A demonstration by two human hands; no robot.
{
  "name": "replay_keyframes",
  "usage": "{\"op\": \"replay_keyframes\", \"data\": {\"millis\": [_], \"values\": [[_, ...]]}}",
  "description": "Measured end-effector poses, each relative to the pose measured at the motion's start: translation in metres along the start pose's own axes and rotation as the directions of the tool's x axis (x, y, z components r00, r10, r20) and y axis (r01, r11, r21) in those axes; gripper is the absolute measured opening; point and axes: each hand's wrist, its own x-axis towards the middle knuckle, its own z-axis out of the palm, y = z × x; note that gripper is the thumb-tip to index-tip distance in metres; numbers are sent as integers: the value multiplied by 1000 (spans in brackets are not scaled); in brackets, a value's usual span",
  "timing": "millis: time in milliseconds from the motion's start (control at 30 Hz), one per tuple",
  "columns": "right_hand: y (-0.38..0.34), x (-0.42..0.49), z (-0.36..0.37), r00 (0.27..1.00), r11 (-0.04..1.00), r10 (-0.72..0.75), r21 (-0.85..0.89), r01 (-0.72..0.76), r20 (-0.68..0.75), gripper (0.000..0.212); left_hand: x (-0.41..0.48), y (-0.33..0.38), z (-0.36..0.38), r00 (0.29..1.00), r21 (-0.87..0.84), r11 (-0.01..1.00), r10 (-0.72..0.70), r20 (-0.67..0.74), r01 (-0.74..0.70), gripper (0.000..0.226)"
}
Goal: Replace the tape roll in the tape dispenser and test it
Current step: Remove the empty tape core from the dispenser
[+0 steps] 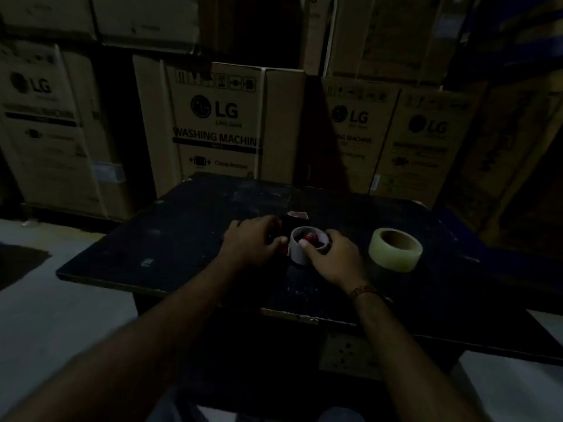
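Observation:
A red and black tape dispenser [297, 219] lies on the dark table [182, 226], mostly hidden by my hands. A pale, nearly bare tape core [297, 252] sits on the dispenser's red hub [312, 237]. My left hand [254, 240] grips the dispenser's body from the left. On the right side of the core, my right hand [333, 257] holds it, thumb on its rim. A full yellowish tape roll [395, 249] lies flat on the table to the right, apart from both hands.
Large cardboard washing-machine boxes [219, 126] are stacked behind the table. The table's near edge [289, 315] runs just below my wrists. Pale floor [45, 300] shows at the left. The scene is very dim.

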Motion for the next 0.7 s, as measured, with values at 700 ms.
{"op": "replay_keyframes", "data": {"millis": [700], "values": [[18, -2, 20, 979, 913, -190, 355, 203, -72, 70, -22, -6, 32, 983, -127, 986, 84, -164, -106, 56]]}}
